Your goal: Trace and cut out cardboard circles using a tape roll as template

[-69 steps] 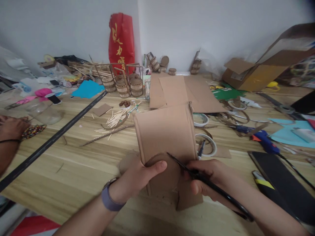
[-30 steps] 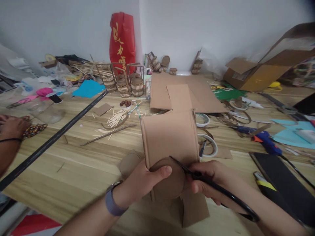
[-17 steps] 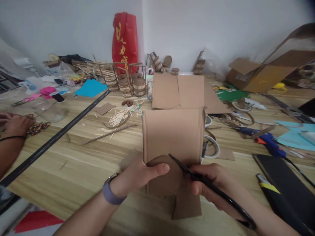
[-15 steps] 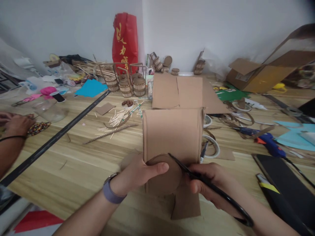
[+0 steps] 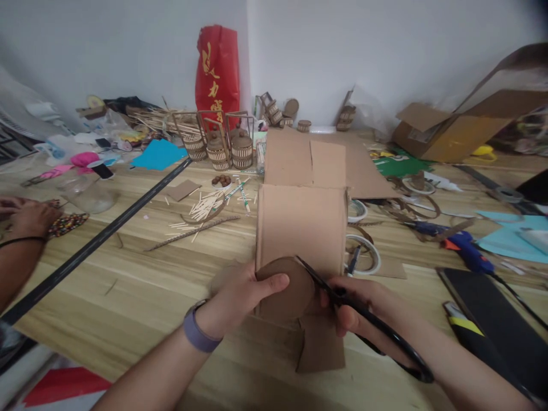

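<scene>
My left hand [image 5: 246, 294] grips a cardboard disc [image 5: 285, 291] and the larger cardboard sheet [image 5: 302, 220] behind it, thumb on top, its other fingers hidden underneath. In my right hand [image 5: 363, 308] are black scissors [image 5: 372, 319], whose blades lie along the disc's upper right edge. Their loops reach back past my wrist. Below the blades hangs a cut cardboard flap [image 5: 323, 342], partly joined to the sheet as far as I can see.
Behind the sheet stand small slatted baskets [image 5: 218, 151] and a red bag [image 5: 218, 74]. Short sticks [image 5: 208, 204] lie left of it. Tape rolls [image 5: 370, 254], a blue glue gun [image 5: 466, 251] and a cutter [image 5: 464, 325] lie right. Another person's hand [image 5: 36, 217] is at far left.
The cardboard sheet has turned and shifted slightly, its far left edge moving right. The disc and scissor tips sit a little higher in view. Both hands keep their holds.
</scene>
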### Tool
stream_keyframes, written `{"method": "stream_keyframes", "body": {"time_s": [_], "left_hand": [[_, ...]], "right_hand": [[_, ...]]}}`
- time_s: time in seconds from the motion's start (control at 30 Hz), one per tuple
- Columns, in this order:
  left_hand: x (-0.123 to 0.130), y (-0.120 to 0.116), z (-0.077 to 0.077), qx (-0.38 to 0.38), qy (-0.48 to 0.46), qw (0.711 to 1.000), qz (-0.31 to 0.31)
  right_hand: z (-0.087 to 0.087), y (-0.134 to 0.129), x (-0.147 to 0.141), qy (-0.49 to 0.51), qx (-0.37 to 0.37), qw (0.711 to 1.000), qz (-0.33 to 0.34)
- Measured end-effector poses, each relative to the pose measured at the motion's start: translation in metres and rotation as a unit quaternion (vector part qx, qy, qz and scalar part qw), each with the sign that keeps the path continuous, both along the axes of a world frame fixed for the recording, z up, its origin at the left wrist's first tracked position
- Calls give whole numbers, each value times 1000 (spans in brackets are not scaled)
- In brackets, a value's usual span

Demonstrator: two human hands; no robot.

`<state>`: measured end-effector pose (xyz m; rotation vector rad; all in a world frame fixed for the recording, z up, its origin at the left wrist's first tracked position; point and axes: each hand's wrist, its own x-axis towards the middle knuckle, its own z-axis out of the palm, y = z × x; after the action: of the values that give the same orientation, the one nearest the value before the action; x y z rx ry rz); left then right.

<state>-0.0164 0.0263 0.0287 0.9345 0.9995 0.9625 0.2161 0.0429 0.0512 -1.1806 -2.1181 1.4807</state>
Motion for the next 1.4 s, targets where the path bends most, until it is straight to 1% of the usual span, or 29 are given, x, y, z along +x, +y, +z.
{"method": "stream_keyframes", "body": {"time_s": [0.1,0.2,0.3,0.37,0.43,0.5,0.57,0.7,0.77,0.87,0.93,0.97,1.0,1.03,1.1,1.17,1.23,1.33,1.4], "left_hand": [[0,0,4,46,30,998,2],[0,-1,8,71,46,996,-11],[2,-3,9,70,41,997,-14],[4,-5,8,55,47,997,1],[6,-6,7,46,74,996,20],[7,-7,5,61,118,991,33],[6,-7,3,98,164,981,40],[2,-7,1,167,215,962,36],[1,-7,2,175,222,958,39],[1,-7,4,167,231,956,66],[1,-7,5,157,228,958,76],[2,-7,6,149,221,961,75],[2,-6,6,142,210,965,71],[2,-6,6,135,199,968,65],[2,-6,6,126,181,974,54],[3,-6,6,123,172,976,44],[3,-6,7,125,167,977,38],[3,-7,8,130,165,977,26],[2,-7,8,139,173,975,17]], "right_hand": [[5,-3,4,-44,24,999,-8],[2,-5,12,-51,32,998,-24],[-5,-4,17,-54,54,997,-21],[-8,-3,17,-60,68,996,-17],[-9,-3,13,-61,63,996,-17],[-7,-3,9,-56,33,998,-19],[-4,-4,8,-36,-7,999,-14],[0,-1,13,44,-84,995,22],[-2,1,14,92,-156,983,27],[-8,0,12,169,-273,947,22],[-11,-1,10,200,-316,927,12],[-12,-1,9,205,-319,926,7],[-13,-1,8,197,-304,932,6],[-12,-1,8,177,-270,946,9],[-9,0,8,108,-167,980,13],[-4,0,10,33,-81,996,13],[-1,-1,11,-11,-49,999,12],[1,-2,14,-33,-19,999,19],[0,-2,14,-41,-16,999,23]]}}
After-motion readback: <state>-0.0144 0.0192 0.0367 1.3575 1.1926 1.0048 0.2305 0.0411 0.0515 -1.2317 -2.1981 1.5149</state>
